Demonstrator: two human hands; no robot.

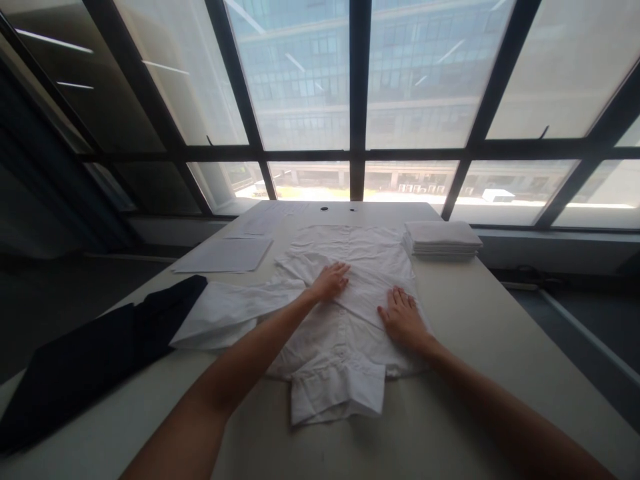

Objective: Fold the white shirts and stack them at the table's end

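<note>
Both hands lie flat and open on the white shirt (350,293) spread mid-surface, left hand (331,280) nearer its middle, right hand (403,320) by the right edge, collar end toward me, long axis running away.

The shirt (345,313) is plain white, with no pattern. Left of the shirt lies a dark navy, almost black cloth (95,360), also plain. Right of the shirt and farther back, a stack of folded cloths (443,239) is white. The sheets of paper (225,255) left of the shirt are white. The table (500,347) under the shirt is pale cream
</note>
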